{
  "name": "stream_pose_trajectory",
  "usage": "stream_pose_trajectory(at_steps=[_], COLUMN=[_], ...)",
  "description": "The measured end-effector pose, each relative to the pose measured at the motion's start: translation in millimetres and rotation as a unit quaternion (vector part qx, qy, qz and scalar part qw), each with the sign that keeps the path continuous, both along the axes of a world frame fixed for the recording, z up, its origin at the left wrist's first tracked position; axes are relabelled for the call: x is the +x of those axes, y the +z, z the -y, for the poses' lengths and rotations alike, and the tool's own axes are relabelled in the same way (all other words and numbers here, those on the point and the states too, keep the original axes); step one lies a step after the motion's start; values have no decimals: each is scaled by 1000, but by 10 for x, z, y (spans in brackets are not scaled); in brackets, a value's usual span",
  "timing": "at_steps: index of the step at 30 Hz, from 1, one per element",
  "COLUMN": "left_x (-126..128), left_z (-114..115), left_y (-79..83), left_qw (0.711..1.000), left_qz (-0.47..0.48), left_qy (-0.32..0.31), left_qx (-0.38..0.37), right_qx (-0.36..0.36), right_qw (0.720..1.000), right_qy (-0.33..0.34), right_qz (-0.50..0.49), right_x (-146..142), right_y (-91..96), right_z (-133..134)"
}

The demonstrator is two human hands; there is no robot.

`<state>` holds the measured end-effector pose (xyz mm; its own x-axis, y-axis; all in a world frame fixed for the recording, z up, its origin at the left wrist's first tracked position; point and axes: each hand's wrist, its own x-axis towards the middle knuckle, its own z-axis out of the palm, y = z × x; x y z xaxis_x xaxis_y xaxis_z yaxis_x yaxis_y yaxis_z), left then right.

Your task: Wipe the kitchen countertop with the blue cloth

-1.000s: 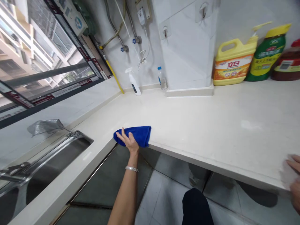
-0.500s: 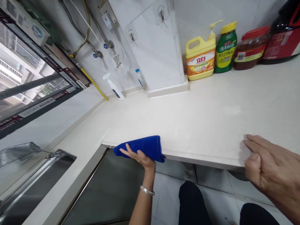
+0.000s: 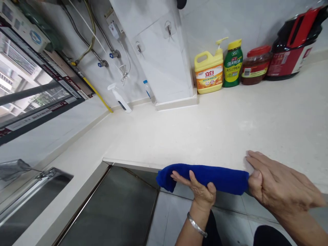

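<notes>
A blue cloth (image 3: 220,177) lies stretched along the front edge of the cream countertop (image 3: 205,130). My left hand (image 3: 198,189) presses on the cloth from below and in front, fingers curled over it. My right hand (image 3: 276,181) rests flat on the countertop at the cloth's right end, fingers stretched out and thumb touching the cloth.
At the back wall stand a yellow detergent jug (image 3: 208,73), a green bottle (image 3: 233,63), a red-lidded jar (image 3: 255,65) and a large dark bottle (image 3: 292,44). A white spray bottle (image 3: 120,98) is in the corner. A steel sink (image 3: 30,198) lies at left, below a window.
My left hand has slid the blue cloth rightward along the counter's front edge until it meets my right hand. The view has shifted right.
</notes>
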<state>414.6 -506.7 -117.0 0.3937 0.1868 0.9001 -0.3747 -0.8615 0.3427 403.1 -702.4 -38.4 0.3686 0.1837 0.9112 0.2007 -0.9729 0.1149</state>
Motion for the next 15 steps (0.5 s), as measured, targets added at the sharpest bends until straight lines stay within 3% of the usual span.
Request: stream_pose_trajectory(at_steps=[6, 13, 15], left_x=[113, 228, 259], left_z=[-760, -1769, -2096], left_y=[9, 283, 369], left_qw=[977, 954, 948], left_qz=[36, 74, 66], left_qy=[3, 15, 20], left_qx=[212, 291, 310], right_qx=[-14, -3, 47], right_qw=[999, 1000, 998], right_qy=[31, 28, 36], right_qz=[9, 5, -31], right_x=[-45, -32, -27], right_y=[53, 10, -58], right_z=[58, 74, 102])
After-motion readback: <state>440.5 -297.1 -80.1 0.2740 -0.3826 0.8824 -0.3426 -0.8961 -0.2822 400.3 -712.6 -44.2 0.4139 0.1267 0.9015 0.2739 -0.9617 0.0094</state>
